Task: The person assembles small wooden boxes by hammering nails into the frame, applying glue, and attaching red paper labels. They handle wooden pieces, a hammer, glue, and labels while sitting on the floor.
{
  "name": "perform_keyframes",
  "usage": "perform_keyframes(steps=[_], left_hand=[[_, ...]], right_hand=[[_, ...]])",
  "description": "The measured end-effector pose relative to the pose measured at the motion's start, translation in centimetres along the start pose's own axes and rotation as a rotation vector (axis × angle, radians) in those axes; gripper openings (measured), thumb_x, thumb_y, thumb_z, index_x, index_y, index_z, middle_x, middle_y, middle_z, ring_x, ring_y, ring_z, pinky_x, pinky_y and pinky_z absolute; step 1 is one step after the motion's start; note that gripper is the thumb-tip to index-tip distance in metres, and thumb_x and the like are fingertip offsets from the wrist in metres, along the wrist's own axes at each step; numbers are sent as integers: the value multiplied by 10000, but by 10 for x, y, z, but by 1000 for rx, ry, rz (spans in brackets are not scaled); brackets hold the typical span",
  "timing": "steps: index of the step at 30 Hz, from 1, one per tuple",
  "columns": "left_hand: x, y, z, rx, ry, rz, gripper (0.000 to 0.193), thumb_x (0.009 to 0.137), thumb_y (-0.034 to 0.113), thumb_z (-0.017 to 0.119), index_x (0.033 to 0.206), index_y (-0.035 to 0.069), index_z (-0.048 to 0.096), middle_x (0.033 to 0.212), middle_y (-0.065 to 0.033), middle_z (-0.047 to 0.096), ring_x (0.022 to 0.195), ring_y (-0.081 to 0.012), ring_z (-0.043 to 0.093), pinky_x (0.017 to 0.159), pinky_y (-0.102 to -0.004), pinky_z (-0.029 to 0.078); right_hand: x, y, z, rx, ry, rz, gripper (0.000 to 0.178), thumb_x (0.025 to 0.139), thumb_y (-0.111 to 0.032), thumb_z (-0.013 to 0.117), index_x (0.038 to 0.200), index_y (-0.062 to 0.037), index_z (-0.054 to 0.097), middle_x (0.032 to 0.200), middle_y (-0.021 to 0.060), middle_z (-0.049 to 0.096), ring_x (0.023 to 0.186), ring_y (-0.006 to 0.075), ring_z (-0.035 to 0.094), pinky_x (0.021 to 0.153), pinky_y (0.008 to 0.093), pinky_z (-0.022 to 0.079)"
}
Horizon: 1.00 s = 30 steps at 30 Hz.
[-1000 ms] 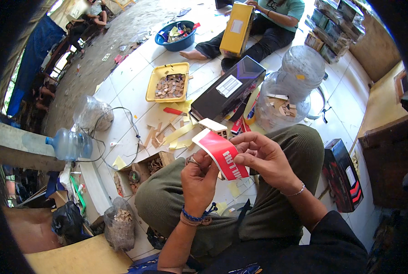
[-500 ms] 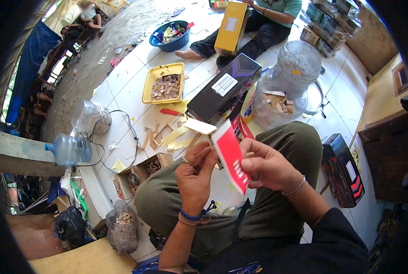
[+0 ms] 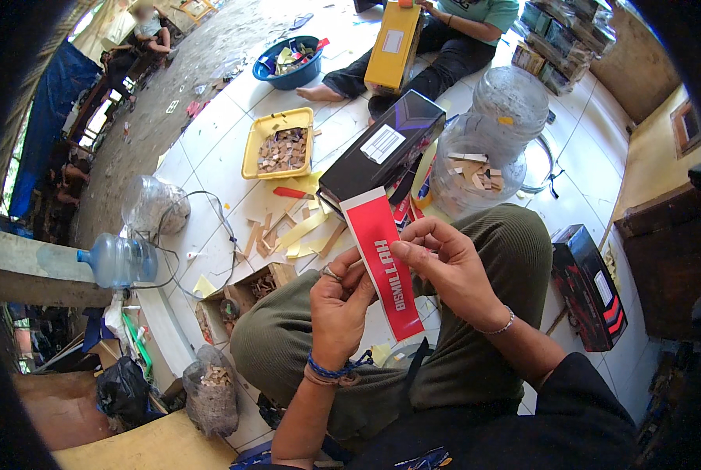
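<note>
A long red strip (image 3: 385, 274) with white lettering and white borders is held up between my hands, over my crossed legs. It looks like printed card or a sticker; which one I cannot tell. My left hand (image 3: 341, 301) pinches its left edge, with the fingertips partly hidden behind it. At the right edge, my right hand (image 3: 454, 270) has its thumb and bent fingers closed on the strip. Just beyond the strip lies a black box (image 3: 382, 149) with a white label. Cardboard scraps (image 3: 272, 235) and a red-handled cutter (image 3: 289, 193) lie to its left.
A yellow basin (image 3: 278, 117) of small cardboard pieces sits ahead, with a blue tub (image 3: 291, 70) behind. Clear plastic containers (image 3: 483, 157) stand at right, near another black box (image 3: 589, 290). A co-worker holds a yellow box (image 3: 393, 47). Cables (image 3: 229, 227) curl on the left.
The red strip has turned so that its printed face lies flatter toward me. A white piece near its upper end no longer shows. My right hand has shifted slightly up along the edge.
</note>
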<state>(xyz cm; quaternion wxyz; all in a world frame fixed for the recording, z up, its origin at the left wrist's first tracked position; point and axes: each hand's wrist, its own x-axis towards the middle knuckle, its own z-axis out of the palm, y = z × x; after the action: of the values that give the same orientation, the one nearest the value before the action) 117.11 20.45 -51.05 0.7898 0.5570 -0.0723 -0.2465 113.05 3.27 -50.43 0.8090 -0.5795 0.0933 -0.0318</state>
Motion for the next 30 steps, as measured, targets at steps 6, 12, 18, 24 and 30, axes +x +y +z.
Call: perform_keyframes(steps=[6,12,18,24,30], left_hand=[[1,1,0,-15,-17,-28,382,958,27,597,1323,-43,510,1193,-137,657,1057,-155,644,899,-301,547],[0,1,-1,-27,-46,-33,409,952,1,592,1350,-45,512,1224,-151,646,1070,-169,645,911,-305,549],[1,1,0,-53,-50,-57,405,945,-3,600,1339,-49,521,1216,-148,651,1052,-169,653,909,-303,555],[0,1,-1,-52,-45,-90,402,947,-4,596,1341,-41,523,1214,-141,653,1055,-167,651,910,-305,555],[0,0,-1,-51,-49,-75,402,948,3,597,1342,-36,525,1209,-139,656,1055,-164,650,907,-304,555]], right_hand=[[1,2,2,-36,41,-83,151,945,-156,668,1013,-33,615,856,-11,633,752,2,558,612,158,433],[2,0,-1,-74,66,-107,157,939,-161,677,1006,-30,620,845,-13,638,725,-2,555,598,157,434],[2,1,-2,-64,64,-101,148,940,-150,674,1011,-29,627,854,-9,645,734,-4,564,605,153,441],[2,3,-2,-44,58,-111,154,939,-141,673,1024,-20,629,882,2,655,748,-4,569,603,153,443],[1,1,-3,-50,52,-69,175,944,-154,669,1033,-12,622,899,5,654,775,3,569,638,160,456]])
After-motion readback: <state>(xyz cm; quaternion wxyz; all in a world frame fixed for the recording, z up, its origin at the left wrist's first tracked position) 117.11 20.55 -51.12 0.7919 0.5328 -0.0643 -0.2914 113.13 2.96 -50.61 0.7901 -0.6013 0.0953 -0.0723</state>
